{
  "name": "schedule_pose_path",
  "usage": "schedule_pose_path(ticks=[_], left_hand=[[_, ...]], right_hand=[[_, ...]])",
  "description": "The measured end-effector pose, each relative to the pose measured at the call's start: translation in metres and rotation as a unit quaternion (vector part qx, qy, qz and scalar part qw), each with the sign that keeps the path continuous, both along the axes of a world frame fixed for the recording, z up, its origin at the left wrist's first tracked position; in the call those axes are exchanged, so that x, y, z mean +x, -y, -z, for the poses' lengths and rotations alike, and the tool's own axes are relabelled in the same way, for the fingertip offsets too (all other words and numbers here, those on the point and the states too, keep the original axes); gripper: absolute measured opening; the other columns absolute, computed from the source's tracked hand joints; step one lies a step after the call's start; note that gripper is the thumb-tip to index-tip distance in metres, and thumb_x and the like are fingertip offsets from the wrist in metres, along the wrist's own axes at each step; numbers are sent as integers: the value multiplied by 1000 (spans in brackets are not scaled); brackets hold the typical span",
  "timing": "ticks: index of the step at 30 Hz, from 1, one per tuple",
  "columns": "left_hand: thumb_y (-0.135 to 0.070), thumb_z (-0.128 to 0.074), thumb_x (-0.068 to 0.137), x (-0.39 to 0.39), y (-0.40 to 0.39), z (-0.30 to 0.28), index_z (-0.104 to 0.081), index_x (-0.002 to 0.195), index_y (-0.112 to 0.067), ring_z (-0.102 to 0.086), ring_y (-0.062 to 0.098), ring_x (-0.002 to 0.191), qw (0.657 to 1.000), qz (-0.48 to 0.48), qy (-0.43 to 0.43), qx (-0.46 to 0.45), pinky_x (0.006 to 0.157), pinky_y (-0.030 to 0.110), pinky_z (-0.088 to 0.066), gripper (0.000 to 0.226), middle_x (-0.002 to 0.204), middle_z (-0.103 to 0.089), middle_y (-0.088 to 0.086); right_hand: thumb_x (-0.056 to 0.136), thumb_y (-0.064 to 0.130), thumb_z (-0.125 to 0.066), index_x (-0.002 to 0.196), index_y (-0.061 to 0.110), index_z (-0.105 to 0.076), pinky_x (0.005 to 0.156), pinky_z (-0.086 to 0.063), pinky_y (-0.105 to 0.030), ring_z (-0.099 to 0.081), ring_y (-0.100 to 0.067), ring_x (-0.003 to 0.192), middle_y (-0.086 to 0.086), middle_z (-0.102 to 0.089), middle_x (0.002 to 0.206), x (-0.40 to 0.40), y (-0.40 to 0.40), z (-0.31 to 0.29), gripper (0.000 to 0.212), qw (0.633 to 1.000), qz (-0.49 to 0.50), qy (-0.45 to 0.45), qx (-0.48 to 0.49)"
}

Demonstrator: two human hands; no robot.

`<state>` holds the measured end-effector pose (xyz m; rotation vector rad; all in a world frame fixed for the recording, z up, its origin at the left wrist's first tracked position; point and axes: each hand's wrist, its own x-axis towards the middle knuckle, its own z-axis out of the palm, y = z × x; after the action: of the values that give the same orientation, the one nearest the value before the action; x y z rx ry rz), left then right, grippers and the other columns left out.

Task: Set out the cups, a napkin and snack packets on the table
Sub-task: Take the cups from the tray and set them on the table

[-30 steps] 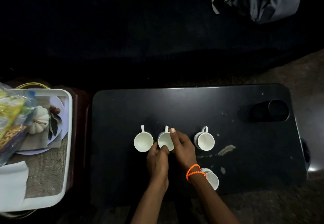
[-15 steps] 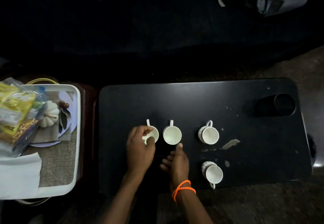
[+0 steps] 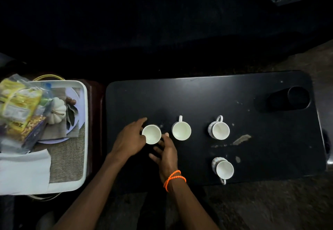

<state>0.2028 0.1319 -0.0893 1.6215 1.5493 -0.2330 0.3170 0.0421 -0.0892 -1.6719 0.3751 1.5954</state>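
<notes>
your left hand [image 3: 129, 140] is cupped round the leftmost cup [image 3: 151, 134], fingers curled on its left side, near the table's [image 3: 216, 93] front-left. right hand [image 3: 166, 153] w/ orange bands [image 3: 174, 179] lies loose just beside it, fingers spread, holding nothing. 3 other cups: middle cup [image 3: 181, 130], right cup [image 3: 219, 130], front-edge cup [image 3: 224, 169]. snack packets [image 3: 17, 107] & napkin [image 3: 23, 172] sit in the white tray [image 3: 82, 139] off the table's left edge.
</notes>
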Motion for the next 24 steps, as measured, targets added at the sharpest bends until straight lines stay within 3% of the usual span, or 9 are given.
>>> schedule_pose_path(ticks=[2,4,7,9,11,13,17,22,24], left_hand=[[-8,-64,76,-8,8,3,-49,150,-40,-69,18,104,995,-73,26,-68,93,34,-55,82,116,-72,-4],[-8,-66,70,-12,20,3,-51,144,-49,-70,9,100,984,-128,47,-116,89,27,-56,86,112,-74,-10],[-8,-71,63,-10,47,2,-59,127,-61,-75,7,100,957,-222,91,-165,91,34,-62,84,110,-78,-11],[-8,-71,62,-2,68,2,-62,117,-64,-77,10,95,931,-284,128,-189,88,37,-64,79,105,-80,-9],[-13,-68,59,11,90,0,-63,123,-56,-78,11,94,916,-320,144,-195,87,38,-65,77,96,-81,-11],[-15,-69,59,27,112,-2,-61,131,-50,-77,10,95,906,-341,155,-197,89,39,-64,81,92,-80,-12],[-5,-77,67,60,149,-8,-61,121,-58,-74,5,98,903,-350,164,-186,88,33,-62,77,100,-80,-16],[-6,-79,74,92,173,-12,-61,137,-41,-74,5,101,904,-338,174,-196,94,37,-61,75,109,-79,-9],[-7,-79,75,101,180,-14,-61,138,-40,-74,6,103,906,-337,166,-197,95,38,-60,73,111,-79,-7]], right_hand=[[99,57,-51,119,37,-72,82,-57,-39,-64,-21,122,6,-69,131,-1,3,-1,35,1000,6,-9,11],[99,57,-51,119,39,-73,87,-58,-40,-66,-19,121,9,-71,130,-3,7,-3,35,1000,1,-13,21],[97,55,-53,121,37,-74,97,-59,-46,-71,-16,118,9,-77,124,-2,17,-5,37,999,-18,7,35],[98,52,-55,121,36,-75,103,-57,-50,-72,-16,118,9,-78,121,3,28,-8,35,998,-33,32,37],[100,47,-57,118,34,-77,107,-55,-50,-73,-15,116,8,-79,119,11,42,-11,31,996,-38,67,35],[102,39,-59,116,28,-79,111,-52,-50,-72,-16,118,5,-79,119,23,59,-11,27,994,-28,101,39],[103,29,-59,117,22,-79,114,-48,-53,-70,-20,123,1,-79,122,47,90,-8,25,990,8,141,30],[82,54,-69,119,22,-78,116,-46,-54,-68,-19,126,1,-78,124,66,114,0,49,983,34,177,21],[81,57,-70,117,27,-79,116,-46,-53,-68,-18,126,3,-78,124,70,121,5,48,982,33,184,12]])
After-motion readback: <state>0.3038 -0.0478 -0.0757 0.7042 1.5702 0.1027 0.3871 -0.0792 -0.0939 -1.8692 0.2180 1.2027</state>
